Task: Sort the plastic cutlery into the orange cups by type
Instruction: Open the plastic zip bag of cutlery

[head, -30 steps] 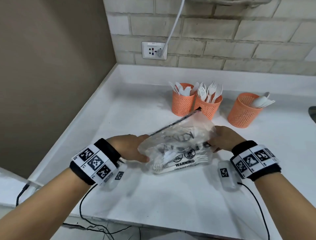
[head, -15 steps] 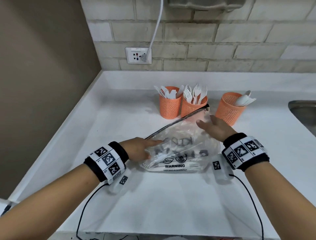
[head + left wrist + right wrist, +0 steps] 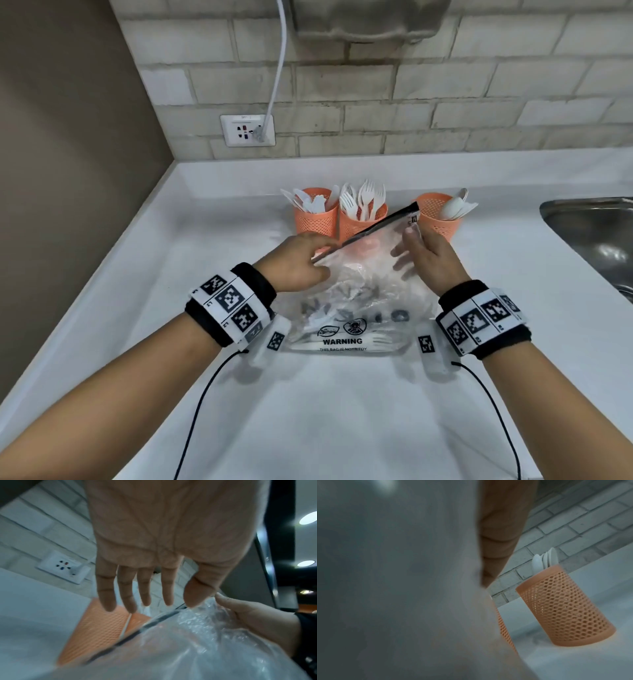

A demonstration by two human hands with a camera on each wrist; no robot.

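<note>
nearest us, both forearms reach in over the white counter (image 3: pixel 342 411), each wrist wrapped in a black band with checkered marker tags and a thin black cable trailing back. between the wrists lies the clear plastic bag (image 3: pixel 352 308), "warning" printed along its near edge, white plastic cutlery (image 3: pixel 342 344) visible inside through the film. the left hand (image 3: pixel 294 263) sits at the bag's left side by the dark zip strip; from the left wrist view its fingers (image 3: pixel 128 588) are straight and spread, thumb just at the plastic, nothing gripped. the right hand (image 3: pixel 428 260) is on the bag's upper right, fingers extended against the film with the thumb on the near side of the sheet; whether it pinches the plastic, cannot tell, and the right wrist view is mostly blurred film. the raised zip edge runs up toward the cups. beyond, three orange cups: the left cup (image 3: pixel 315 219) with knives, the middle cup (image 3: pixel 359 222) touching it, full of forks, the right cup (image 3: pixel 440 216) apart, holding spoons. far right, a steel sink (image 3: pixel 596 240); behind, brick wall and a socket (image 3: pixel 247 130).
</note>
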